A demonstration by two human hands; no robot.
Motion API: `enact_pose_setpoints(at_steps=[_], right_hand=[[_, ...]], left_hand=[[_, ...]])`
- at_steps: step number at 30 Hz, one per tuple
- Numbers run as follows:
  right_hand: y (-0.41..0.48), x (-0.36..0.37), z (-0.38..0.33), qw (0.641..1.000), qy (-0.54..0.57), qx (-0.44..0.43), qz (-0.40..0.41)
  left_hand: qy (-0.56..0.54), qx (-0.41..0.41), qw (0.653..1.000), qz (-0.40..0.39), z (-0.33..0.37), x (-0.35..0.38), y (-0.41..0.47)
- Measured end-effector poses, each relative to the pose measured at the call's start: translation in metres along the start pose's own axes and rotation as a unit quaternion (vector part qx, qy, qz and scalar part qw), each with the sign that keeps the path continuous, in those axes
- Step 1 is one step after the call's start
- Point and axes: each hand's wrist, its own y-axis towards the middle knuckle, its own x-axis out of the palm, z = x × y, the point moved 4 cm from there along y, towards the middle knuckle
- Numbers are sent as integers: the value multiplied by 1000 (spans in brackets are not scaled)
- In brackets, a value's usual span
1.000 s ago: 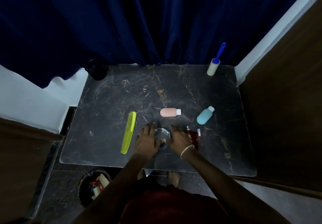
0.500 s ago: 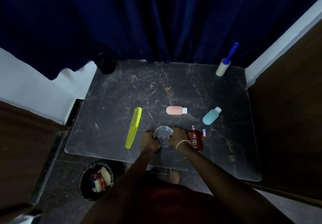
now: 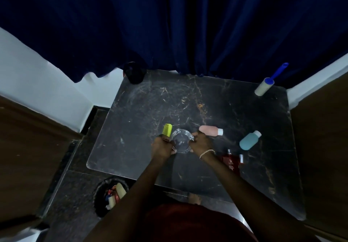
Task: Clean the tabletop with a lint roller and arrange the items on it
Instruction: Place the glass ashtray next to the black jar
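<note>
Both hands hold a clear glass dish over the dark marble tabletop. My left hand grips its left rim and my right hand grips its right rim. A yellow-green comb pokes out from behind my left hand, mostly hidden. To the right lie a pink bottle, a teal bottle and a dark red bottle. The lint roller, white with a blue handle, leans at the far right corner.
A dark round object sits at the table's far left corner under a navy curtain. A bin with rubbish stands on the floor at the front left. Wooden panels flank both sides.
Both hands have closed on the glass dish and brought it up and away from the front edge. The view has shifted, so the table sits further right in frame.
</note>
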Motion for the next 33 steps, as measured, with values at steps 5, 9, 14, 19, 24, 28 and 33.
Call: enact_pose_setpoints(at_steps=[5,9,14,19,24,28,33], right_hand=[[27,25,-45,1000,-10,3,15],[46,58,-83,1000,2,9,10],[77,101,-130,999,9,-9,47],[112,140,-163,999,13,-10,35],[138,162,-189,999,-29,-4,35],[156,175,-205,998,-53,2,32],[179,192,-222,998,-56,-14,34]], left_hand=[[5,14,1000,6,24,-44,35],[-21,-11,1000,2,38,-81,71],[-15,-10,1000,18,51,-129,122],[2,-11,1000,19,59,-167,168],[6,-14,999,31,67,-190,207],[30,-20,998,43,73,-203,235],[52,-19,998,24,80,-214,261]])
